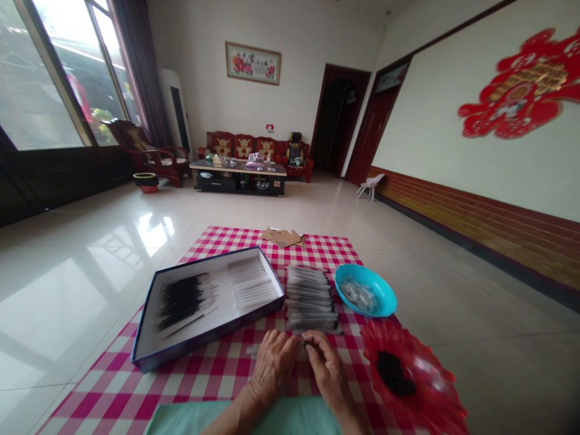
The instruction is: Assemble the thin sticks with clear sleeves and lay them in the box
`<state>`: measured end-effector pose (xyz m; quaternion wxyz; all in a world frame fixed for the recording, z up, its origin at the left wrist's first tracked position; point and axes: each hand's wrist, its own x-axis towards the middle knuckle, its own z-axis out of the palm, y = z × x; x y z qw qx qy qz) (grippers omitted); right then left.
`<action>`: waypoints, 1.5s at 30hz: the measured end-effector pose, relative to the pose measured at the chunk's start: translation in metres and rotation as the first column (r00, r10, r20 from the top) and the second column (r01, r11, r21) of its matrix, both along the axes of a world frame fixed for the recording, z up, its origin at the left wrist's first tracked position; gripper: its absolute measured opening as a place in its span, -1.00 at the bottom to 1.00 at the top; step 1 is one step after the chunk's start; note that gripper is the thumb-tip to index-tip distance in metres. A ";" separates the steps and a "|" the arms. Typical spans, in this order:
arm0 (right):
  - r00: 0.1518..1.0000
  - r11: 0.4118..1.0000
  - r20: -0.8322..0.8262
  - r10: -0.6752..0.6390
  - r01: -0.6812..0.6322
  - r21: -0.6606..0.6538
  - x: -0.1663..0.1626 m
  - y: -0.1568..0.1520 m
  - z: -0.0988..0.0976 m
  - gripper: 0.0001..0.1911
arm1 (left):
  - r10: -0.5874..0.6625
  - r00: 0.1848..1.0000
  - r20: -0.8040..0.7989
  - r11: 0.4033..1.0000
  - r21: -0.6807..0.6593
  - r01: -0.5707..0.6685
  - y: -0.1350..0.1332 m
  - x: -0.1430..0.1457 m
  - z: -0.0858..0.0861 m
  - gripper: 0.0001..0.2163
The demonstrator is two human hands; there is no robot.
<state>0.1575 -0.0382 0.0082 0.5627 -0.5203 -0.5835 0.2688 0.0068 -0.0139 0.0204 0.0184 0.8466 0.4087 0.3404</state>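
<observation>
Our right hand (pixel 328 370) is narrow, apparently pinching a small dark piece (pixel 309 344), our curled left hand (pixel 272 362) against it, just below a squared stack of slim black-and-white sticks (pixel 310 299), seemingly kept close for reach, beside a shallow blue plastic bowl (pixel 386 301).

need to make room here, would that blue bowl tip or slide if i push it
It is probably light for its size: it looks like thin plastic and holds only a small heap of pale pieces. Its shallow, rounded shape suggests it could rock if pushed at the rim. On the checked cloth it may drag the fabric slightly.
</observation>
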 end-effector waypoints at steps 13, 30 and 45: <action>0.999 0.991 -0.004 -0.035 0.034 -0.129 -0.002 -0.001 0.001 -0.73 | -0.015 1.000 0.002 1.000 0.013 0.015 0.001 0.000 -0.002 -0.83; 0.590 0.828 0.637 -0.496 0.543 0.141 0.124 -0.024 0.045 -0.74 | -0.010 0.999 0.043 1.000 0.002 0.010 0.003 0.000 -0.004 -0.84; 0.952 0.997 0.296 -0.073 0.064 0.042 -0.005 -0.003 0.017 -0.80 | -0.059 0.998 0.036 0.998 -0.037 0.060 0.003 0.001 -0.006 -0.80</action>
